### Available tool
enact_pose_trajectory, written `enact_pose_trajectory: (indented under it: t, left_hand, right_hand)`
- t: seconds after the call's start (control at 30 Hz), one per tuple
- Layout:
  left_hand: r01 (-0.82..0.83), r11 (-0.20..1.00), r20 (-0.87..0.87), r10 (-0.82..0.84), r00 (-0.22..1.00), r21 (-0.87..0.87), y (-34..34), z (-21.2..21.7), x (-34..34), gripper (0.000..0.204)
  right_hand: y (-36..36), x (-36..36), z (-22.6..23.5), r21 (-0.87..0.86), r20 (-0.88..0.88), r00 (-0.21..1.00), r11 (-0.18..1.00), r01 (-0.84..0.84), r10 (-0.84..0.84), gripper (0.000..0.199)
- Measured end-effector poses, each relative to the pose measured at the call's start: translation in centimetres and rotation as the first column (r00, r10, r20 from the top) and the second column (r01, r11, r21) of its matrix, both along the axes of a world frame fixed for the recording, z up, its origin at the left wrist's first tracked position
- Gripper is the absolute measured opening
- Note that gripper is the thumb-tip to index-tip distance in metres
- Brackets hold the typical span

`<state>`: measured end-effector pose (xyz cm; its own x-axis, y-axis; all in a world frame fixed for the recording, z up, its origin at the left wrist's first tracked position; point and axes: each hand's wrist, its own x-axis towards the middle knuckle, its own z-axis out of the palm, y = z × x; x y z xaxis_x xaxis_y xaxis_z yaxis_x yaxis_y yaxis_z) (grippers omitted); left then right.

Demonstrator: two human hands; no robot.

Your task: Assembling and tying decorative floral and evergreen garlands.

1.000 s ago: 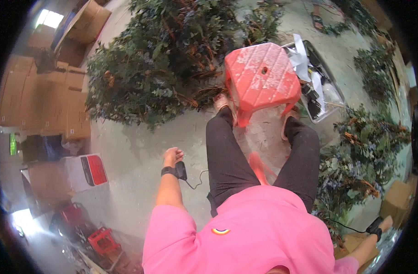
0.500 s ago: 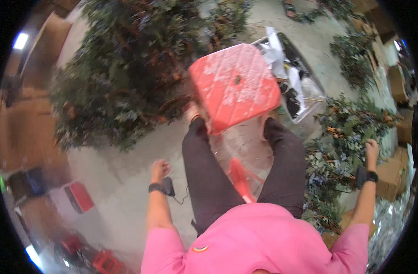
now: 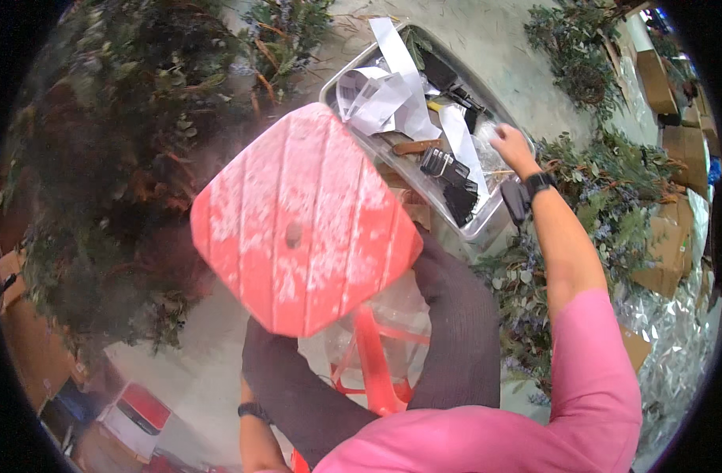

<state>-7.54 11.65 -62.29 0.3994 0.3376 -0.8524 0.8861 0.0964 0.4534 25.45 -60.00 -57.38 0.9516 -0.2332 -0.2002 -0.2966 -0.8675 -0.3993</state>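
My right hand (image 3: 512, 150) reaches over the right rim of a clear plastic bin (image 3: 499, 218), fingers curled beside some clear plastic. What they hold, if anything, is hidden. In the bin lie white paper strips (image 3: 400, 59), black clip-like parts (image 3: 446, 167) and a brown-handled tool (image 3: 416, 147). My left hand is low beside my left thigh, mostly behind the leg, so only its forearm (image 3: 258, 437) shows well. Between my knees stands a red plastic stool (image 3: 298, 229), its top scuffed with white.
Big heaps of artificial greenery (image 3: 124, 158) fill the left side. More leafy garlands (image 3: 589, 213) lie at the right, by cardboard boxes (image 3: 664, 248) and crinkled silvery wrap (image 3: 676, 355). A red-and-white box (image 3: 140, 410) sits at the lower left.
My right hand has swung from the greenery at the right to the bin. My left hand has dropped back beside my thigh. The view has shifted, bringing the stool nearer and more bin into sight.
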Motion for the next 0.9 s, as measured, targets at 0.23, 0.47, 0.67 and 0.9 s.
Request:
enact_pose_trajectory:
  t: [0.23,0.47,0.67,0.9]
  left_hand:
    - [0.106,0.994,-0.061,-0.108,0.992,-0.039,-3.5,-8.7,4.1,0.020]
    - [0.179,0.983,-0.117,-0.182,0.976,-0.038,-3.4,-11.9,3.1,0.020]
    - [0.245,0.968,-0.094,-0.250,0.964,-0.058,-4.0,-13.0,3.0,0.020]
    - [0.324,0.942,-0.048,-0.329,0.943,-0.080,-5.3,-14.4,3.5,0.021]
  right_hand:
    - [2.1,12.3,-9.9,-0.312,0.135,0.970,0.938,-0.150,0.200,0.075]
    - [3.2,17.9,-9.9,-0.381,-0.097,0.976,0.899,-0.217,0.195,0.080]
    - [2.0,14.4,-8.4,-0.351,-0.153,0.977,0.916,-0.193,0.147,0.089]
    - [2.3,15.0,-9.5,-0.264,-0.126,0.986,0.955,-0.136,0.105,0.084]
